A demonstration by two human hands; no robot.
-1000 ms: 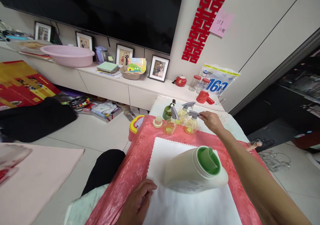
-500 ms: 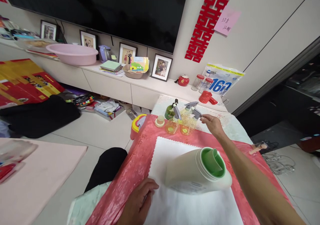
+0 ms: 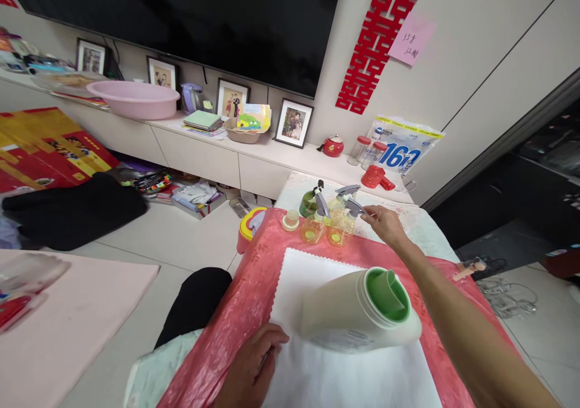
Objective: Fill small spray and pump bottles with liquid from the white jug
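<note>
My right hand [image 3: 385, 223] reaches to the far part of the table, its fingertips closed on the grey trigger head of a clear spray bottle [image 3: 341, 233] with yellowish liquid low inside. Another such spray bottle [image 3: 312, 229] is just left of it, and a further grey sprayer [image 3: 348, 189] shows behind. A large pale detergent bottle [image 3: 344, 314] with an uncovered green spout [image 3: 387, 293] stands in front of me on a white scallop-edged sheet [image 3: 296, 269]. Beside its base, my left hand [image 3: 251, 362] rests curled on the sheet's left edge; what its fingers enclose is hidden.
A pale cap [image 3: 290, 220] and a dark green pump bottle [image 3: 308, 203] are left of the sprayers. Red plastic [image 3: 244, 293] covers the table. Behind is a cabinet [image 3: 258, 157] with framed photos, jars and a pink basin [image 3: 133, 98]. A yellow-and-red bin [image 3: 246, 229] stands at left.
The grey trigger head at my right fingertips has turned slightly, and that hand has shifted a little to the left. My left hand and the detergent bottle stay in place.
</note>
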